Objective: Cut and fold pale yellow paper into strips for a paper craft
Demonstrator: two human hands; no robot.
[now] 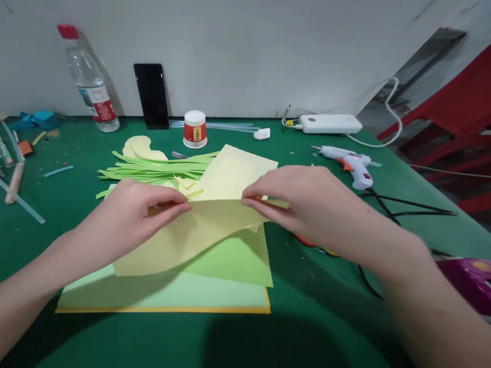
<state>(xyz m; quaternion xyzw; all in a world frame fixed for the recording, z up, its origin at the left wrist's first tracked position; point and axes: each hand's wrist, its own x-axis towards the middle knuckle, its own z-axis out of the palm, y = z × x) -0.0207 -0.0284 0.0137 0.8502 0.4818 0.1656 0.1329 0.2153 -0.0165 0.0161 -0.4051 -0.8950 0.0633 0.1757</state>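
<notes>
A sheet of pale yellow paper point(170, 240) hangs between my two hands, its lower part curving down over the stack. My left hand point(139, 208) pinches its upper edge near the middle of the view. Farther right along that edge, my right hand point(296, 203) pinches it between thumb and fingers. Below lie a light green sheet point(238, 258) and a paler green sheet point(165, 292) with an orange edge showing under it. Another cream sheet point(233, 171) lies behind the held paper, beside a bundle of green paper strips point(160, 169).
A water bottle point(90, 85), a black phone point(152, 97) and a red-and-white paper cup point(195, 130) stand along the wall. At right are a glue gun point(347, 162), its black cord, a white power strip point(330, 124) and a purple object point(479, 284). Glue sticks point(18, 197) lie left.
</notes>
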